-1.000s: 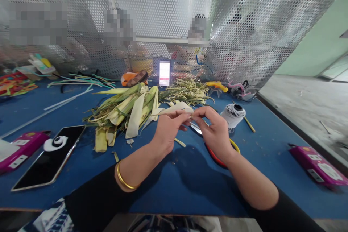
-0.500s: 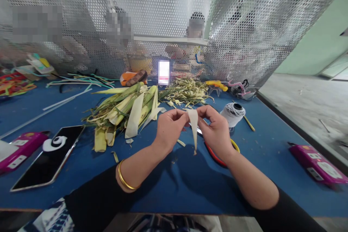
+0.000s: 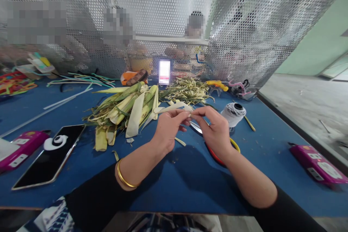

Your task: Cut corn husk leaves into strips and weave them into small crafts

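Near the middle of the blue table, my left hand (image 3: 172, 125) and my right hand (image 3: 213, 125) meet at the fingertips, both pinching a pale husk strip (image 3: 176, 106). The strip extends leftward behind my left fingers; its pinched part is mostly hidden. Scissors (image 3: 216, 154) with red and yellow handles lie partly under my right hand, the blade showing between the hands. A bundle of green and pale husks (image 3: 122, 107) lies to the left of my left hand. Just beyond my right hand stands a spool of white thread (image 3: 233, 114).
Shredded husk (image 3: 187, 90) is piled at the back, beside a lit phone (image 3: 164, 72). Yellow pliers (image 3: 217, 85) lie at back right. A dark tablet (image 3: 50, 156) and purple boxes (image 3: 25, 148) (image 3: 317, 163) flank the arms. A perforated screen (image 3: 163, 3) stands behind.
The pale strip that hung down between my hands now extends up and to the left behind my left fingers. My fingertips have come closer together.
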The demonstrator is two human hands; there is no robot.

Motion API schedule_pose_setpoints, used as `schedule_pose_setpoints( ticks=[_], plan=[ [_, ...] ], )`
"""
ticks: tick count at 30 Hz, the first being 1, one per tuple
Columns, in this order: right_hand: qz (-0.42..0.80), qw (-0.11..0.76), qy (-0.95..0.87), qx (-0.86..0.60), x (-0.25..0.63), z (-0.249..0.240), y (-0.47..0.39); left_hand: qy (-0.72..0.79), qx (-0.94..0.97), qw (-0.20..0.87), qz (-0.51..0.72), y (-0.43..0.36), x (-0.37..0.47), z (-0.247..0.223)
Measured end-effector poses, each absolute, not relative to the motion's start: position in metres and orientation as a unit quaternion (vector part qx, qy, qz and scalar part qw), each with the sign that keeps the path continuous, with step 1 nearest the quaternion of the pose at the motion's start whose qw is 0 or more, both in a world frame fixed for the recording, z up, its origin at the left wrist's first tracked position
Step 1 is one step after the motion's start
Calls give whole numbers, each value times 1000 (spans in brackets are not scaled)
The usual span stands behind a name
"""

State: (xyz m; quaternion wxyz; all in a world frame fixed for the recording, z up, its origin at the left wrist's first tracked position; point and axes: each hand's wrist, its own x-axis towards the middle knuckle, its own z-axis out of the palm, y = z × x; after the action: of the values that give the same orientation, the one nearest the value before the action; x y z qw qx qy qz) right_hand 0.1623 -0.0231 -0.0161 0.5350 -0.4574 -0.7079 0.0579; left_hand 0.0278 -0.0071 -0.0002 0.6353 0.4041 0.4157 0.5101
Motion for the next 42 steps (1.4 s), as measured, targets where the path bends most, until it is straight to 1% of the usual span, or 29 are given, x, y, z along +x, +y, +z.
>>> schedule_pose_setpoints(
  ticks=[5,10,17,22,27,32,37,42],
  plan=[
    [67,534,-703,-465,161,-16,-24,422,405,617,527,-9,30,-1],
    [87,544,-688,-472,160,-15,-25,412,456,575,540,-8,30,-7],
    [90,547,-674,-489,162,-16,-24,409,502,545,533,-10,30,-6],
    [96,546,-693,-460,163,-17,-24,420,475,568,524,-9,30,-3],
    [50,531,-724,-436,163,-17,-23,416,427,613,519,-9,28,0],
    [33,541,-724,-427,163,-16,-23,403,393,644,517,-9,27,0],
    [48,557,-712,-425,161,-16,-23,388,382,638,544,-9,31,-4],
    [77,549,-691,-465,161,-17,-24,387,406,609,561,-11,33,-6]
  ],
)
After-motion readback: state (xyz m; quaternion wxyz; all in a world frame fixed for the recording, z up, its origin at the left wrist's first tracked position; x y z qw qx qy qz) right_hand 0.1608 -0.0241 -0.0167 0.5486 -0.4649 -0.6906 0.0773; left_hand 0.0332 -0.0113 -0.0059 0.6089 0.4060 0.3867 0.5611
